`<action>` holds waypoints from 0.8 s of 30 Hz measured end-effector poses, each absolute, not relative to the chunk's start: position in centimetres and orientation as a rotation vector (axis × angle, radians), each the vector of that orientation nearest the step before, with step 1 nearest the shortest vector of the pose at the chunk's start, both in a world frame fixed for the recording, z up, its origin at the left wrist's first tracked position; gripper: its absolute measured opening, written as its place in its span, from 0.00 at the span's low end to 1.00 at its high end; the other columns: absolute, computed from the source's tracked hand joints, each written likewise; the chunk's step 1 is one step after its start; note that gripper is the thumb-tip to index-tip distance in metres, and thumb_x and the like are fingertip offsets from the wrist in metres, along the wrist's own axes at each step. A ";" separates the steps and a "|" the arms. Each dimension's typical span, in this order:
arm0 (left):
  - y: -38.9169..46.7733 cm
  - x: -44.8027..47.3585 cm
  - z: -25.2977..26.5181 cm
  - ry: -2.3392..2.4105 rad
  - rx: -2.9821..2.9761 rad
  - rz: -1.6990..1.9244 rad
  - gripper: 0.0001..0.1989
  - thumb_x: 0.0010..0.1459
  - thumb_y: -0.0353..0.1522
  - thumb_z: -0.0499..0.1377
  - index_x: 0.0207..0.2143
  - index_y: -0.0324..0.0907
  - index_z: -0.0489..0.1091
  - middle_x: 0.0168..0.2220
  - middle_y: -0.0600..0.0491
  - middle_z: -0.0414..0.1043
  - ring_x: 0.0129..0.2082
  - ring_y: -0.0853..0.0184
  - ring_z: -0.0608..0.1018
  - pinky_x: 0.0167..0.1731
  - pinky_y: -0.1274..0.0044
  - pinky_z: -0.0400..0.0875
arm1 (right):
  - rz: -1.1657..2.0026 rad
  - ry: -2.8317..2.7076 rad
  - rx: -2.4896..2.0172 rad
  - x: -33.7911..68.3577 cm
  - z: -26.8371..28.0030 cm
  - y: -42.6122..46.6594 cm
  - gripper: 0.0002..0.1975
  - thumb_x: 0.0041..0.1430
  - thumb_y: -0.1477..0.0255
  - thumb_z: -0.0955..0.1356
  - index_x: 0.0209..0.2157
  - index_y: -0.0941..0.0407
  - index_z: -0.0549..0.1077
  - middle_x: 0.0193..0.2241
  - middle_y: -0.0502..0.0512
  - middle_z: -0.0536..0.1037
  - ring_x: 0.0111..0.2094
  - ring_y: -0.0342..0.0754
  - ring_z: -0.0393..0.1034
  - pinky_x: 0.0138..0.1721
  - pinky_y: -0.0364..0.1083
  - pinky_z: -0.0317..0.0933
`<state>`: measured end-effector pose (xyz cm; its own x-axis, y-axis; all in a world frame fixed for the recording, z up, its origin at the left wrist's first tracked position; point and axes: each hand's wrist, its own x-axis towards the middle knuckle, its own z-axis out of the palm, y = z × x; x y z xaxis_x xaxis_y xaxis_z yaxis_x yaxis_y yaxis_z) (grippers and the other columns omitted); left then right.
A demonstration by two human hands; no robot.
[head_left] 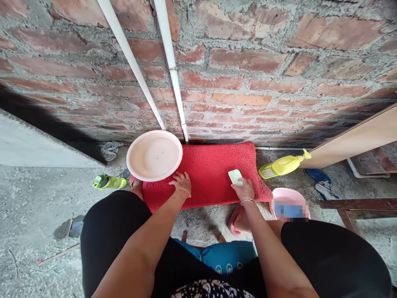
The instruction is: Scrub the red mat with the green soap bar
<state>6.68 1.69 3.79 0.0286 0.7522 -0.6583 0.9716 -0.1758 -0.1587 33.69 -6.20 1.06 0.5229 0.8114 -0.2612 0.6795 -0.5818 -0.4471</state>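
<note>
A red textured cloth [211,174], like a mat or thick towel, lies spread in front of me. My left hand [182,185] rests on its left part, fingers spread, close to the rim of a pale pink basin [155,177]. The basin sits on the cloth's far left corner and seems to hold some water. My right hand [244,189] grips a pale green scrub brush [235,176] with a small hole at its far end. Its underside, against the cloth, is hidden.
A yellow pump bottle [283,165] stands right of the cloth, a smaller pink basin [290,192] nearer me. On the left are a green drink bottle [114,182] and a bundled rag [109,150]. White pipes [173,87] run down the brick wall [245,62].
</note>
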 end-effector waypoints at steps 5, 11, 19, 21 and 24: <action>0.3 10.6 7.5 1.232 2.401 -0.515 0.56 0.46 0.41 0.68 0.69 0.53 0.36 0.72 0.45 0.29 0.69 0.48 0.38 0.62 0.50 0.46 | 1.018 -1.879 -1.993 29.4 3.7 -4.3 0.19 0.41 0.71 0.76 0.38 0.52 0.74 0.41 0.50 0.69 0.41 0.47 0.66 0.45 0.46 0.61; -0.6 10.5 8.8 1.162 2.197 -0.515 0.46 0.52 0.43 0.61 0.68 0.47 0.44 0.67 0.43 0.52 0.66 0.51 0.55 0.61 0.55 0.54 | 1.172 -2.079 -1.728 26.5 5.1 -3.3 0.20 0.36 0.73 0.78 0.34 0.54 0.73 0.38 0.49 0.71 0.39 0.46 0.66 0.40 0.44 0.59; -3.0 9.0 7.0 1.512 2.095 -0.526 0.33 0.54 0.45 0.58 0.57 0.36 0.62 0.56 0.39 0.67 0.57 0.54 0.69 0.55 0.67 0.63 | 1.127 -1.996 -2.131 29.7 4.6 -2.5 0.38 0.43 0.60 0.75 0.57 0.50 0.67 0.58 0.57 0.65 0.55 0.55 0.63 0.53 0.51 0.57; -3.0 8.5 6.5 1.637 2.043 -0.486 0.32 0.54 0.46 0.59 0.56 0.37 0.62 0.55 0.41 0.67 0.56 0.55 0.70 0.54 0.68 0.64 | 0.987 -1.854 -2.480 32.2 4.4 -2.3 0.41 0.49 0.56 0.72 0.63 0.49 0.60 0.63 0.61 0.58 0.60 0.61 0.56 0.56 0.56 0.54; -1.7 7.9 6.3 1.812 1.992 -0.391 0.30 0.55 0.46 0.58 0.56 0.38 0.62 0.54 0.42 0.68 0.55 0.56 0.70 0.54 0.69 0.64 | 0.919 -1.757 -2.768 34.5 3.6 -2.3 0.49 0.49 0.52 0.72 0.67 0.47 0.49 0.68 0.64 0.45 0.66 0.66 0.44 0.58 0.61 0.50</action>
<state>7.88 -1.70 6.34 0.1123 0.8737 -0.4732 0.9911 -0.0646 0.1160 34.50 -2.31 3.64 0.3334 0.7543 -0.5655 0.8947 -0.4423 -0.0626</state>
